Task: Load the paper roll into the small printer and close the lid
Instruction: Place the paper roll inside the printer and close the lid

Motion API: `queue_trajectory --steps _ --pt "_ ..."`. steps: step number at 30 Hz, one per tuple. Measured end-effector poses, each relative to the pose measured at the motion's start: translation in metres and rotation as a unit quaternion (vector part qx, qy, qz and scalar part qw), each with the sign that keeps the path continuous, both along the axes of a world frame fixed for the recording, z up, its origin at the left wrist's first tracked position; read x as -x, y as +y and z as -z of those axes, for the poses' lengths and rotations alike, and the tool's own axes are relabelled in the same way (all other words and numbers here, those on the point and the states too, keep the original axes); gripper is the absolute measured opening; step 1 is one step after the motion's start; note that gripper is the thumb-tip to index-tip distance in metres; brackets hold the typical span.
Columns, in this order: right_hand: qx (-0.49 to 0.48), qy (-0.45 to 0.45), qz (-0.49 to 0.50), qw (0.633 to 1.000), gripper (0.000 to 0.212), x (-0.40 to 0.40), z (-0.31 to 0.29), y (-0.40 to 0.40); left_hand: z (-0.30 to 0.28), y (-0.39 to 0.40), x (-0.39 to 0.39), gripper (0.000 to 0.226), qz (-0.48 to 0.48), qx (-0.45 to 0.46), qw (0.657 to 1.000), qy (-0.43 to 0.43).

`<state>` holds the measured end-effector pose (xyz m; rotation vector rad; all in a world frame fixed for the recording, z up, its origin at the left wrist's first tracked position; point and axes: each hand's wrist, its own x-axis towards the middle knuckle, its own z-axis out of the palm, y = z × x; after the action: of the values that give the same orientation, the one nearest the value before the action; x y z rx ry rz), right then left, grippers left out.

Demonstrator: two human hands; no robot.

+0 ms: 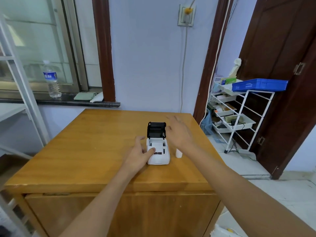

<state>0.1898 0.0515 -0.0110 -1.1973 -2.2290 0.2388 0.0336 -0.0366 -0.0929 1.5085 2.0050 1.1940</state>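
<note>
A small white printer (pixel 159 157) stands on the wooden table (pixel 95 144), its black lid (pixel 156 130) tipped up at the back so the paper bay shows. My left hand (pixel 139 153) rests against the printer's left side, thumb on its top face, steadying it without lifting it. My right hand (pixel 179 132) hovers open beside the raised lid, fingers spread and slightly blurred, holding nothing. A white paper roll (pixel 179 153) stands upright on the table just right of the printer, under my right wrist.
A water bottle (pixel 51 79) stands on the window sill at the back left. A white wire rack (pixel 239 117) with trays and a blue basket (pixel 259 84) stands on the floor to the right, by a dark door.
</note>
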Motion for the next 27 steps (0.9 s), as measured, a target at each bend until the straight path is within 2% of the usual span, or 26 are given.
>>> queue_trajectory --steps 4,7,11,15,22,27 --pt "0.049 -0.078 -0.035 0.995 0.052 0.008 0.0 0.018 -0.001 0.0 -0.002 0.063 -0.004 -0.005 1.0 -0.009" --pt "0.004 -0.118 -0.029 0.993 0.053 0.01 0.008 0.023 0.001 0.001 -0.001 0.065 -0.006 -0.01 1.0 -0.017" --pt "-0.086 -0.104 0.005 0.991 0.029 0.011 0.016 0.025 0.002 0.004 0.001 0.066 0.001 -0.008 1.0 -0.023" --pt "-0.124 -0.092 -0.016 0.988 0.022 0.006 0.024 0.022 0.005 0.007 0.0 0.069 0.007 -0.004 1.0 -0.02" --pt "-0.137 -0.23 -0.096 0.959 0.027 -0.013 0.015 0.003 0.006 0.007 0.001 0.073 0.001 -0.002 0.999 -0.033" --pt "-0.136 -0.243 -0.084 0.957 0.035 -0.017 0.017 -0.005 0.005 0.007 0.0 0.072 -0.013 -0.007 1.0 -0.012"
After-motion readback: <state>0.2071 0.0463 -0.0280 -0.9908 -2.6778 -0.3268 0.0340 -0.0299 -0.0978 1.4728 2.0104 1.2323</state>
